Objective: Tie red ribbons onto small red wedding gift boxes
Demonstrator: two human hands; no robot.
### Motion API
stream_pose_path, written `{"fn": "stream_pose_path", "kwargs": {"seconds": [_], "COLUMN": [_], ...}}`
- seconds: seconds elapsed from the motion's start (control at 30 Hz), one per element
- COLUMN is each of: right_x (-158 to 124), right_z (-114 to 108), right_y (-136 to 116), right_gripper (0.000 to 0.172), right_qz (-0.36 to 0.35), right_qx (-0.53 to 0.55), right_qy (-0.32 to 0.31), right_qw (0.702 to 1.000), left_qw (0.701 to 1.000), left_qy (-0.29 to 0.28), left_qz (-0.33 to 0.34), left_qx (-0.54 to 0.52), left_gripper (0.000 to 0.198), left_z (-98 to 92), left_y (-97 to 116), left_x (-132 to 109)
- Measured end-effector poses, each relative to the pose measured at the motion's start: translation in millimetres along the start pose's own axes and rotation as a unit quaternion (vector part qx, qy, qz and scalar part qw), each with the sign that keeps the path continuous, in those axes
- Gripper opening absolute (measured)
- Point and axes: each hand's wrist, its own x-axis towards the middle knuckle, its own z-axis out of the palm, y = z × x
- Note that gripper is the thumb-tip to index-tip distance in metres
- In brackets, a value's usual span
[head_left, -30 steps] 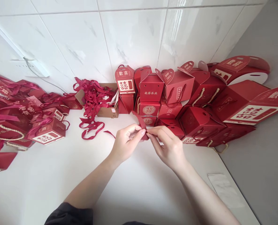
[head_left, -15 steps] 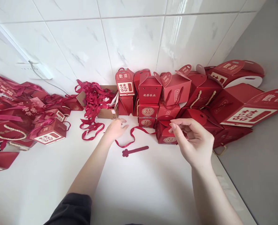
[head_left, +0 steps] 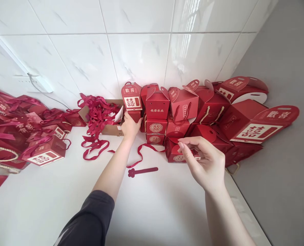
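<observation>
My left hand (head_left: 130,127) reaches to a two-high stack at the back. Its fingers and thumb are spread around the lower red gift box (head_left: 135,116), just beneath the upper gift box (head_left: 131,99) with a white character panel. My right hand (head_left: 205,160) is raised over the right side of the table, thumb and forefinger pinched together. Anything between those fingertips is too small to make out. Between the hands, a dark red strip with a flower-shaped end (head_left: 143,171) lies flat, with a loose red ribbon (head_left: 141,153) behind it.
A cardboard box (head_left: 113,130) heaped with red ribbons (head_left: 100,114) stands left of my left hand. Stacked red gift boxes (head_left: 157,106) line the tiled wall (head_left: 139,54) to the right. More ribboned boxes (head_left: 48,148) crowd the left side. A grey panel (head_left: 280,102) bounds the right.
My left hand has moved forward and right from above the table to the lower box in the stack. My right hand keeps its pinch. The view has shifted slightly.
</observation>
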Motion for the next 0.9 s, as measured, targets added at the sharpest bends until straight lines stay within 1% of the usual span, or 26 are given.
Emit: {"fn": "stream_pose_path", "kwargs": {"seconds": [0.07, 0.17, 0.3, 0.43, 0.5, 0.57, 0.63, 0.67, 0.77, 0.83, 0.9], "right_x": [0.9, 2.1, 2.2, 2.1, 2.5, 2.9, 3.1, 3.2, 3.3, 3.3, 3.2], "right_z": [-0.2, 0.6, 2.2, 3.1, 2.9, 2.4, 1.8, 1.5, 1.0, 0.8, 0.8], "right_y": [-0.5, -2.1, -3.8, -3.2, -2.5, -2.0, -1.7, -1.7, -1.5, -1.5, -1.7], "right_gripper": [0.008, 0.008, 0.009, 0.010, 0.010, 0.010, 0.010, 0.009, 0.009, 0.010, 0.010], "right_qz": [-0.006, -0.017, -0.037, -0.051, -0.054, -0.051, -0.047, -0.047, -0.049, -0.051, -0.058], "right_qx": [-0.003, -0.006, -0.020, -0.028, -0.025, -0.020, -0.018, -0.018, -0.023, -0.024, -0.024], "right_qy": [0.000, 0.001, -0.005, -0.013, -0.014, -0.015, -0.015, -0.014, -0.015, -0.017, -0.017], "right_qw": [1.000, 1.000, 0.999, 0.998, 0.998, 0.998, 0.999, 0.999, 0.998, 0.998, 0.998], "left_qw": [1.000, 1.000, 1.000, 0.999, 0.999, 0.998, 0.996, 0.996, 0.997, 0.997, 0.998], "left_qy": [-0.012, -0.015, -0.009, 0.001, 0.015, 0.034, 0.044, 0.043, 0.028, 0.020, 0.012], "left_qz": [-0.021, -0.015, -0.001, 0.003, 0.021, 0.054, 0.069, 0.061, 0.009, -0.011, -0.016], "left_qx": [0.004, 0.009, 0.024, 0.032, 0.028, 0.023, 0.031, 0.042, 0.070, 0.072, 0.068], "left_gripper": [0.082, 0.083, 0.074, 0.068, 0.062, 0.055, 0.054, 0.057, 0.069, 0.070, 0.069], "left_z": [1.3, 2.7, 2.8, -3.6, -9.4, -14.7, -17.6, -17.7, -12.9, -7.8, -4.2], "left_y": [4.1, 5.2, 4.6, 8.9, 13.0, 17.5, 21.5, 22.9, 24.8, 24.9, 24.9], "left_x": [5.6, 9.5, 3.6, -3.7, -3.7, -0.6, 4.4, 7.0, 12.5, 14.1, 14.7]}}
